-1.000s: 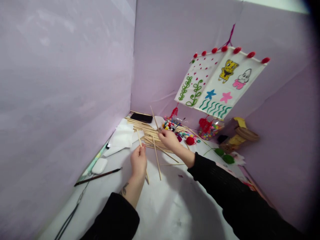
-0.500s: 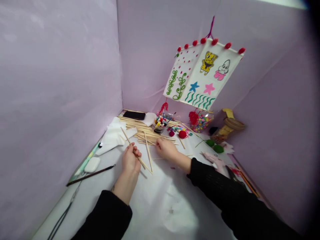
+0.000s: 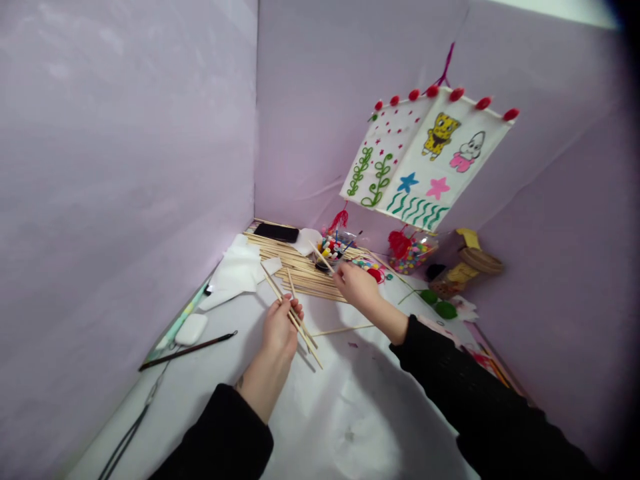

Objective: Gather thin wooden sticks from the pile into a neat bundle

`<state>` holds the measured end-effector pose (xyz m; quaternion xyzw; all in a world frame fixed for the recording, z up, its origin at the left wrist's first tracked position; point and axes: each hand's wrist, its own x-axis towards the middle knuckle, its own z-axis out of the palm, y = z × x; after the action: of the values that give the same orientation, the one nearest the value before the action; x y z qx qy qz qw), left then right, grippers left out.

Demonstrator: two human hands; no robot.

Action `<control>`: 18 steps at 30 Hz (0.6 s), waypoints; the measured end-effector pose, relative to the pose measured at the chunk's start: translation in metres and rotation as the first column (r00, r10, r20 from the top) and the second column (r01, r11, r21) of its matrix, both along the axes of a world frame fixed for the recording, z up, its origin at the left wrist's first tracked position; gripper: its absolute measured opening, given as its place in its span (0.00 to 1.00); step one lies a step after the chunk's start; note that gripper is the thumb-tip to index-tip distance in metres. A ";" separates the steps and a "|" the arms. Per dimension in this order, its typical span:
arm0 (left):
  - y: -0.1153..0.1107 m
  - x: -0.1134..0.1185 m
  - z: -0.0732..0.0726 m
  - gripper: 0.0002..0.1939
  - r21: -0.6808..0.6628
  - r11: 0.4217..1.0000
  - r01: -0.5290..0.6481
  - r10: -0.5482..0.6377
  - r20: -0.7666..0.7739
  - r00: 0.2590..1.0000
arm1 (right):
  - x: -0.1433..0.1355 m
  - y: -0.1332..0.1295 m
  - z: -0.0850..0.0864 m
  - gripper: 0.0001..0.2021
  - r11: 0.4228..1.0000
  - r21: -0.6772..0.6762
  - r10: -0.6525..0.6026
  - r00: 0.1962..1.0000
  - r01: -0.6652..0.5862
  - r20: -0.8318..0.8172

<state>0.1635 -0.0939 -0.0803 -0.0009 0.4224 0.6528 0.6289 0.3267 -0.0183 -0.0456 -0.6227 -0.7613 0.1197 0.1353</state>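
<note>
My left hand is closed around a few thin wooden sticks, which slant down to the right across the fingers. Farther right, my right hand pinches one wooden stick that points up and to the left. Beyond both hands a pile of wooden sticks lies on the white-covered table. A single loose stick rests on the cover between the hands. Part of the right hand's grip is hidden behind its own back.
A painted white lantern hangs ahead. Behind the pile are a black phone and a cup of markers. White cloth, a white case and a dark brush lie left; a jar of pompoms stands right.
My right hand has risen from the pile with a stick in its fingers. My left hand, with its sticks, has moved slightly right in view. The whole view has shifted a little.
</note>
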 end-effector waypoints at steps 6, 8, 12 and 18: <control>-0.005 0.007 0.003 0.03 0.118 0.986 0.118 -0.122 0.028 0.992 | -0.006 -0.031 -0.010 0.17 0.933 -0.276 0.100 0.903 -0.231 -0.418; -0.006 0.009 0.002 0.04 0.157 0.979 0.126 -0.132 0.028 0.991 | -0.011 -0.042 -0.018 0.19 0.871 -0.364 0.043 0.790 -0.329 -0.611; -0.007 0.014 0.001 0.03 0.204 0.968 0.145 -0.154 0.026 0.988 | -0.020 -0.052 -0.028 0.22 0.859 -0.348 0.037 0.723 -0.377 -0.690; 0.000 -0.003 0.013 0.07 0.182 0.981 0.073 -0.083 0.049 0.995 | -0.019 -0.042 -0.030 0.17 0.949 -0.178 0.169 0.898 -0.259 -0.406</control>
<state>0.1600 -0.0939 -0.0678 0.0541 0.3435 0.6627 0.6633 0.3073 -0.0600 -0.0753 -0.5104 -0.7650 0.3404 0.1959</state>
